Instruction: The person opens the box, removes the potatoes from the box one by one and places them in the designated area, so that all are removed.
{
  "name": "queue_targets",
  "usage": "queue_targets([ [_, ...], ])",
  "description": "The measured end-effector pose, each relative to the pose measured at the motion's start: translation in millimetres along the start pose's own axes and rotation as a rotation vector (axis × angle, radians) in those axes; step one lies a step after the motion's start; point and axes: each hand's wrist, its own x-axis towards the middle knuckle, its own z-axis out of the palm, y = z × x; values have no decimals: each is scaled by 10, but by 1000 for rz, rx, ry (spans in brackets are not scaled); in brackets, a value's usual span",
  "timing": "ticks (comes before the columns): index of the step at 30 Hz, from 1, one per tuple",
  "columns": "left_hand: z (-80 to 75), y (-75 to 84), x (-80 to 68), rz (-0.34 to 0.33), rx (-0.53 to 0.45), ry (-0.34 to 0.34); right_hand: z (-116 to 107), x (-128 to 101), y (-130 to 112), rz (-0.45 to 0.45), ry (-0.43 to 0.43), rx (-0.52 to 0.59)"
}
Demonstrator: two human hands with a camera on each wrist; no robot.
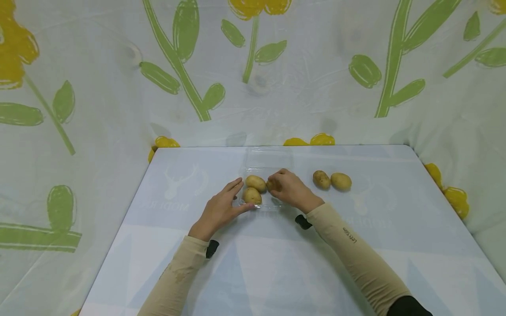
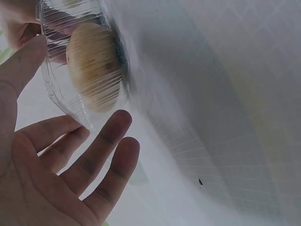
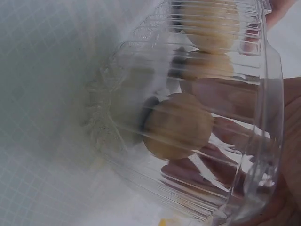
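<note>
A clear plastic clamshell box (image 1: 272, 202) stands with its lid (image 1: 270, 156) folded back behind it. Two potatoes, one at the back (image 1: 255, 183) and one in front (image 1: 252, 196), lie in the left part of the box. My left hand (image 1: 221, 208) spans the box's near left corner, thumb and fingertips at the rim, the other fingers spread in the left wrist view. Inside the box, my right hand (image 1: 287, 188) grips a third potato (image 3: 178, 126), seen through the ribbed clear wall in the right wrist view. From the head view the fingers cover most of that potato.
Two more potatoes, a darker one (image 1: 321, 180) and a paler one (image 1: 341, 181), lie on the table right of the box. The pale patterned table (image 1: 158, 237) meets a flower-printed curtain (image 1: 308, 96) at its back edge.
</note>
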Motion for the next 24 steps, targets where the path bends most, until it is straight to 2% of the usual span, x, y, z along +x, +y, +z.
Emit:
queue_targets([
  [5, 7, -11, -2, 1, 6, 3, 12, -14, -4, -3, 13, -1],
  [16, 17, -10, -2, 10, 5, 15, 38, 5, 9, 21, -16, 6],
  [24, 18, -9, 3, 9, 6, 18, 45, -8, 15, -11, 1, -36],
])
